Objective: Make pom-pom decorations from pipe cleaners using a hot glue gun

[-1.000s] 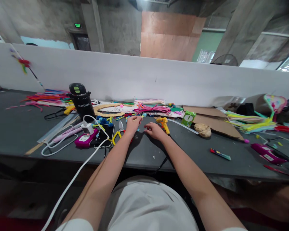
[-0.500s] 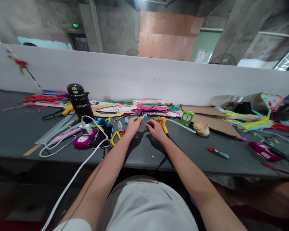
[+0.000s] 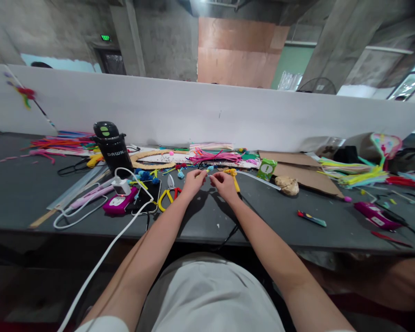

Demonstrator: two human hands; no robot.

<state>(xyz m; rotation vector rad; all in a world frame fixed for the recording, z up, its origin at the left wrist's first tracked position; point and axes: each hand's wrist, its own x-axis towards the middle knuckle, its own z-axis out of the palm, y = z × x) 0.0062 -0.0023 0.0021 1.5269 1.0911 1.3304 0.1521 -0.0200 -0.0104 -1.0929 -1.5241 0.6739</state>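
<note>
Both my hands meet over the middle of the dark table (image 3: 207,216). My left hand (image 3: 193,182) is closed in a pinch on a small yellow and blue craft piece (image 3: 208,170), probably a bit of pipe cleaner. My right hand (image 3: 222,182) is also pinched, its fingertips at the same small piece. A yellow glue gun (image 3: 234,175) lies just behind my right hand. Yellow-handled pliers (image 3: 168,191) lie just left of my left hand.
A black bottle (image 3: 111,145), a phone (image 3: 147,193) with a white charger cable (image 3: 103,258) and a magenta gadget (image 3: 117,204) sit to the left. Pink pipe cleaners (image 3: 212,157), a green box (image 3: 266,168), cardboard (image 3: 304,173) and more pipe cleaners (image 3: 356,173) lie behind and right. A white partition (image 3: 207,115) backs the table.
My hands have drawn together and lifted slightly off the table. My right hand, which lay flat by the glue gun, now pinches the small piece with my left.
</note>
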